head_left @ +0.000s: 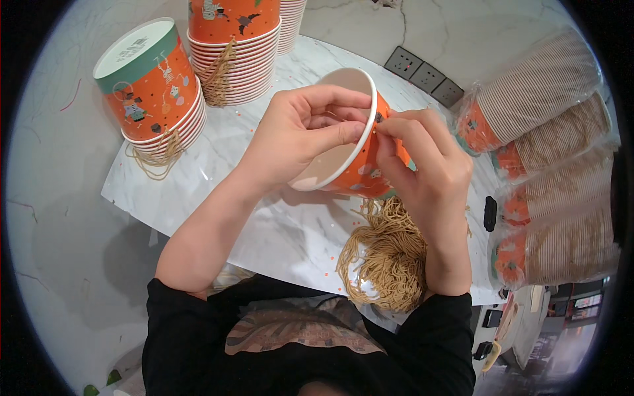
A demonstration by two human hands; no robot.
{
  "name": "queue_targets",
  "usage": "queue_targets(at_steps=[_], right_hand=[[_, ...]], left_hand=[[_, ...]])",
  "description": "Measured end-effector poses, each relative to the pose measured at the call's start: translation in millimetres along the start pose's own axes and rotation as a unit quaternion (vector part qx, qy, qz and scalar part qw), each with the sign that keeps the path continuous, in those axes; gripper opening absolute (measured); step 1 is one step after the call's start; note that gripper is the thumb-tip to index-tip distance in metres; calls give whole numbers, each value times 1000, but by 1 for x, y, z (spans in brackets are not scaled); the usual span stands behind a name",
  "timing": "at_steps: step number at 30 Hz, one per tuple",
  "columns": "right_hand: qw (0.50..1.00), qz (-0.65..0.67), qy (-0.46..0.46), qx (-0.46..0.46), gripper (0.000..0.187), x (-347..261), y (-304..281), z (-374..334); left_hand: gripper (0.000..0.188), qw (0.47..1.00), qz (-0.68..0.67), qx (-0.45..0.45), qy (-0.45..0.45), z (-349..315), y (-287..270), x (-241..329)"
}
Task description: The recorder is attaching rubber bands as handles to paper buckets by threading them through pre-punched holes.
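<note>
An orange paper bucket with a white rim and printed figures is tipped on its side, its mouth toward the left. My left hand reaches into the mouth; its bent fingers and thumb hold the bucket at the inner wall, close to the rim. On the outer wall just below the rim, my right hand pinches thumb and index finger together at a small dark spot. Whatever lies between those fingertips is too small to make out. Under my right wrist lies a loose heap of tan cords.
Stacks of matching orange buckets, one upside down and a taller one, stand at the back left with tan cord loops hanging off. Plastic-wrapped bucket stacks lie along the right. Sockets line the back of the marbled table.
</note>
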State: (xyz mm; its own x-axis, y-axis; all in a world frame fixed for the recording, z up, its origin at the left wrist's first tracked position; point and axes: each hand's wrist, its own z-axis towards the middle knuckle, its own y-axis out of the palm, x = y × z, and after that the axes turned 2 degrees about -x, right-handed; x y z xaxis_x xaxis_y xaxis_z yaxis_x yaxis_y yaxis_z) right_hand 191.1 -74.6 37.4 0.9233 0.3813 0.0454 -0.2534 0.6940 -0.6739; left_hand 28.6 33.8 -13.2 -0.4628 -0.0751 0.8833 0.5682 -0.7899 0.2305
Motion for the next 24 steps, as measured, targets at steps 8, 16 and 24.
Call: queue_targets(at_steps=[8, 16, 24], right_hand=[[997, -67, 15, -26, 15, 16, -15, 4], [886, 383, 259, 1, 2, 3, -23, 5], [881, 416, 226, 1, 17, -1, -11, 4]], left_hand=[[26, 901, 359, 77, 231, -1, 11, 1], [31, 864, 327, 110, 367, -1, 18, -7], [32, 917, 220, 99, 318, -14, 32, -17]])
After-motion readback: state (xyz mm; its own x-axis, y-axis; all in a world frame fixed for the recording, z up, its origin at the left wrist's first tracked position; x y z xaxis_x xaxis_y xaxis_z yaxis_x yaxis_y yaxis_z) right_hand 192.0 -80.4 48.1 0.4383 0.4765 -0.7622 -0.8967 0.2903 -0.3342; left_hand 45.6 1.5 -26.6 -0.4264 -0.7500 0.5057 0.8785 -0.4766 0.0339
